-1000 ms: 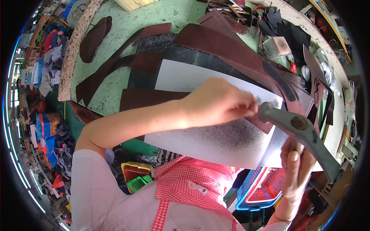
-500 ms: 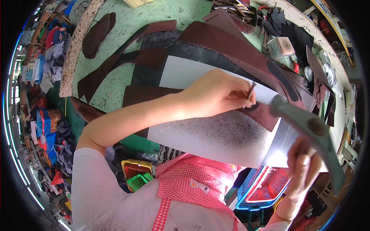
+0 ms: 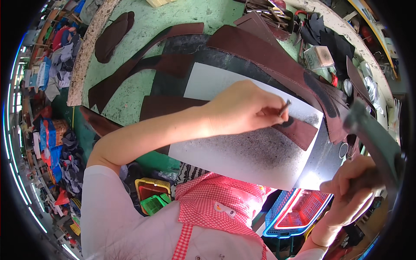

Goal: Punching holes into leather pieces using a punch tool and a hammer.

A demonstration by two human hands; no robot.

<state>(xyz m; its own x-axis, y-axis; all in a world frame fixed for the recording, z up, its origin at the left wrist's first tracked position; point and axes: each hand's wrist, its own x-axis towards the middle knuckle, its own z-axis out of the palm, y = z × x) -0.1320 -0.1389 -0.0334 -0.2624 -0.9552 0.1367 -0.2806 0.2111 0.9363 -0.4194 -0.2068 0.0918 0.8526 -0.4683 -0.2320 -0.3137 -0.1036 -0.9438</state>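
Observation:
My left hand is closed on a short metal punch, held tilted over a dark brown leather strip. The strip lies on a white sheet speckled with dark marks; part of it is hidden under my hand. My right hand grips a hammer, raised off to the right of the punch. Motion smears the hammer somewhat, and its head stands apart from the punch. Another brown leather piece sits partly under my left forearm.
Curved leather pieces lie along the far side of the green table. A tool holder, a pale block and black cut pieces stand at the far right. Plastic baskets are below the near edge.
My right hand has swung the hammer to the right, away from the punch. My left hand has kept its hold on the punch, which leans slightly more.

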